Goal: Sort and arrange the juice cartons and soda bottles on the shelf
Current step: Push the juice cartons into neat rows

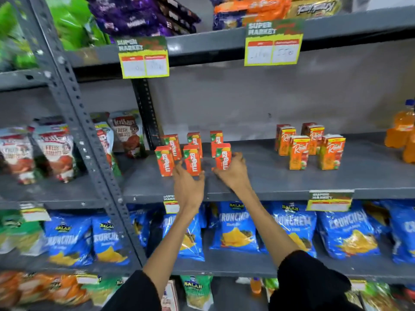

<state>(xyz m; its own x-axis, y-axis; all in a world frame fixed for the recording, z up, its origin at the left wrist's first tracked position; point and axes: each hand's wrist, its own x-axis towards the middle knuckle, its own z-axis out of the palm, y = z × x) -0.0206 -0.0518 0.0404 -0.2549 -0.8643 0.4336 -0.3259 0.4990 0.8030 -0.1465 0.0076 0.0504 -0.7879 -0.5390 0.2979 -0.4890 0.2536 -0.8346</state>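
Because the red cartons need to stand in neat rows, both hands are up on the grey shelf [280,182] with the front row. The left hand [188,187] sits at the foot of the middle front carton [192,161], with its fingers spread around the bottom; it looks like a loose hold, but I cannot tell if it is squeezing. The right hand [233,173] is wrapped around the right front carton [223,158], thumb on one side and fingers on the other. I think it is nudging that carton into line with the others.

The left front carton [164,161] stands by itself, just beside the middle one. That makes three red cartons in front. Behind them stand more red cartons [195,140]: three in the back row, plus one more peeking out behind the right front carton. So I count about seven red ones, all upright with the name facing out, so a shopper can read it.

Further right, well apart from the red group, stand the orange cartons [299,152]. I count five of them, two in front and three behind. They make their own group, which keeps the two kinds apart.

At the far right edge are orange soda bottles [402,131]. I see at least two, but the edge cuts them off, so I cannot count them all.
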